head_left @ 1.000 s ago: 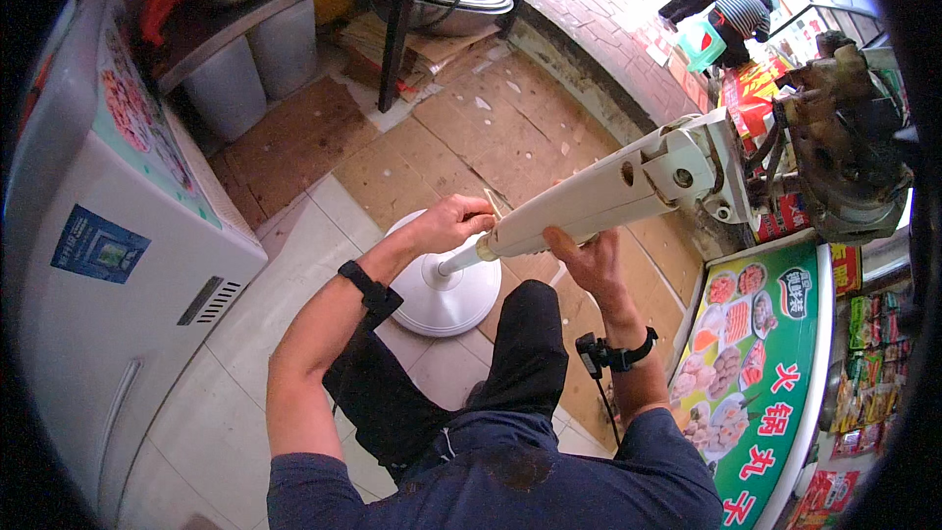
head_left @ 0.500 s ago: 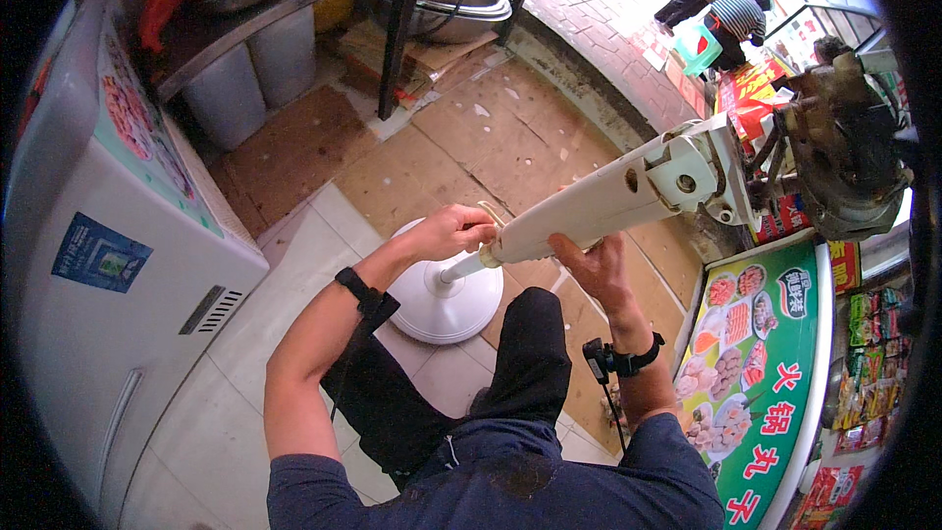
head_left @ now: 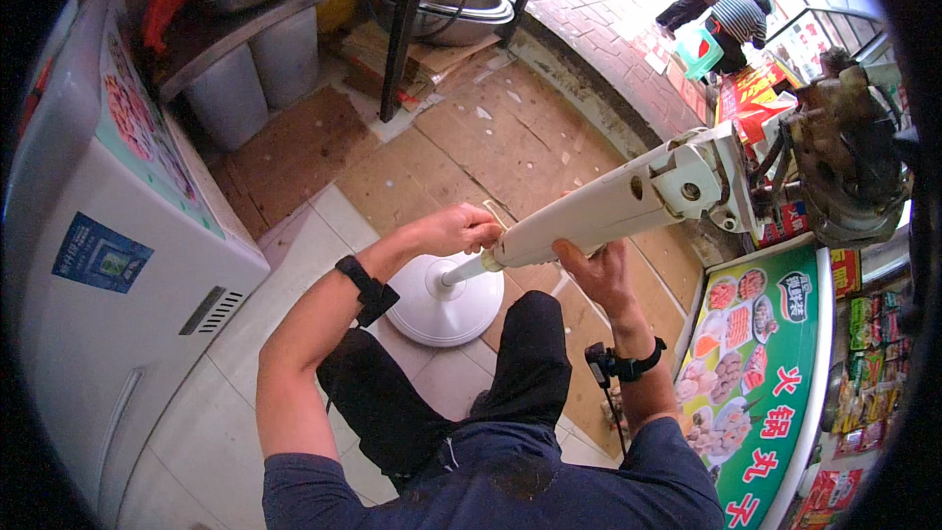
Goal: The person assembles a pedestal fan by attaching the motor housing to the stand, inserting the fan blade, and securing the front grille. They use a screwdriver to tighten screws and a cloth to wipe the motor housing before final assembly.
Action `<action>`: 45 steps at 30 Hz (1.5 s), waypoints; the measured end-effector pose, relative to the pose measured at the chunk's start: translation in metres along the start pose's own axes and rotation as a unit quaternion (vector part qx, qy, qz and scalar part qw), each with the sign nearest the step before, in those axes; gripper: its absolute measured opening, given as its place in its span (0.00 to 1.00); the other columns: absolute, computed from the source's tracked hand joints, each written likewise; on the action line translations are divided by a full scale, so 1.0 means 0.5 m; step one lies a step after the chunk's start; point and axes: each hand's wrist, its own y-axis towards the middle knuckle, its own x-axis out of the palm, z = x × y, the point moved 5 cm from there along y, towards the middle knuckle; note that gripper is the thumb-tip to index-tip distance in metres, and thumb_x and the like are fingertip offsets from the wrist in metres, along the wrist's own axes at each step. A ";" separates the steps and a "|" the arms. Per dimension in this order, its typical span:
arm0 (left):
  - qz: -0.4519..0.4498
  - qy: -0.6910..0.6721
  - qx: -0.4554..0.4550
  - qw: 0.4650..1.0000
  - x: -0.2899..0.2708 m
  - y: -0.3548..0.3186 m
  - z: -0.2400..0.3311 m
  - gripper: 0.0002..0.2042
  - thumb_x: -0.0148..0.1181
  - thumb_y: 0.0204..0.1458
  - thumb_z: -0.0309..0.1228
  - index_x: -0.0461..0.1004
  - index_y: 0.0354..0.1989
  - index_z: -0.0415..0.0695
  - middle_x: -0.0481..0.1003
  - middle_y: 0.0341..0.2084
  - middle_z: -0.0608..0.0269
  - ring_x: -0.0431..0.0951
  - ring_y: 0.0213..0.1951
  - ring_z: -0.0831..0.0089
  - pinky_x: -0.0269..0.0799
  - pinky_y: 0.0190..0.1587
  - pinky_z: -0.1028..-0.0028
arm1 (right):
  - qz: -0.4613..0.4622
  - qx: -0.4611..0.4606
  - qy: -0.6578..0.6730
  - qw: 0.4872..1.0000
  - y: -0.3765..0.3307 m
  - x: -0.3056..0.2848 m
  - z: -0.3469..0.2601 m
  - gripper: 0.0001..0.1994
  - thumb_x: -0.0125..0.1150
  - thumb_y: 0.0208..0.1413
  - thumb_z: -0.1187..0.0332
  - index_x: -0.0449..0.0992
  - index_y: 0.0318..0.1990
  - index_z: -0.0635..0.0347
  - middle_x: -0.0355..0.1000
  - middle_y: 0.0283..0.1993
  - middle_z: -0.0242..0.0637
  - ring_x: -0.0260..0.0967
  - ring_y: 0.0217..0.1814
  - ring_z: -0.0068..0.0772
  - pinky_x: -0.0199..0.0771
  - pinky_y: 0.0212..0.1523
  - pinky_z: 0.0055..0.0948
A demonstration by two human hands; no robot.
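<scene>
A white pedestal fan without blades or cage stands between my knees. Its thick upper column [head_left: 586, 223] leans up to the right, while the round base [head_left: 446, 306] rests on the floor. At the column's lower end, by a yellowish collar [head_left: 494, 257], my left hand [head_left: 459, 231] pinches a thin pale-yellow strip that bends up past the fingertips. My right hand [head_left: 601, 275] grips the column from its near side, thumb laid on it and fingers partly hidden. The dark, dirty motor [head_left: 849, 147] is exposed at the column's top end.
A white chest freezer [head_left: 147, 314] is on the left. Behind stand a dark-legged table [head_left: 397, 49] and a metal basin [head_left: 456, 15]. A green poster panel [head_left: 760, 383] and snack packets [head_left: 871, 363] line the right. Two people [head_left: 726, 5] are outside.
My left elbow has shifted slightly outward to the left, with the hand still at the collar. The column and my right hand have barely moved.
</scene>
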 end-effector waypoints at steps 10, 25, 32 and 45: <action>0.041 0.124 0.140 0.982 0.004 0.000 0.018 0.08 0.59 0.66 0.29 0.79 0.48 0.39 0.79 0.32 0.63 0.77 0.35 0.74 0.75 0.40 0.69 | 0.007 -0.033 -0.010 0.999 0.000 0.000 0.001 0.23 0.77 0.52 0.69 0.76 0.54 0.65 0.82 0.41 0.41 0.82 0.41 0.36 0.85 0.42 0.36; -0.056 0.080 0.035 0.995 -0.013 0.014 0.011 0.11 0.56 0.69 0.33 0.80 0.52 0.41 0.81 0.33 0.64 0.77 0.33 0.75 0.76 0.38 0.70 | -0.014 0.026 0.015 0.999 0.002 0.006 -0.004 0.17 0.75 0.55 0.71 0.77 0.49 0.65 0.80 0.36 0.36 0.79 0.35 0.28 0.82 0.34 0.29; 0.029 0.146 0.186 0.971 -0.006 0.004 0.023 0.08 0.64 0.59 0.28 0.80 0.44 0.38 0.80 0.33 0.50 0.81 0.37 0.57 0.75 0.40 0.62 | -0.034 0.061 0.033 0.997 -0.003 0.004 0.000 0.26 0.74 0.54 0.72 0.72 0.60 0.62 0.74 0.56 0.38 0.73 0.54 0.31 0.78 0.53 0.35; 0.113 0.169 0.195 0.959 0.003 -0.034 0.002 0.13 0.66 0.58 0.27 0.79 0.50 0.40 0.80 0.32 0.55 0.79 0.33 0.64 0.75 0.37 0.66 | -0.040 0.026 0.037 0.998 0.021 -0.004 -0.011 0.32 0.78 0.49 0.71 0.70 0.63 0.59 0.72 0.61 0.39 0.71 0.61 0.35 0.76 0.60 0.39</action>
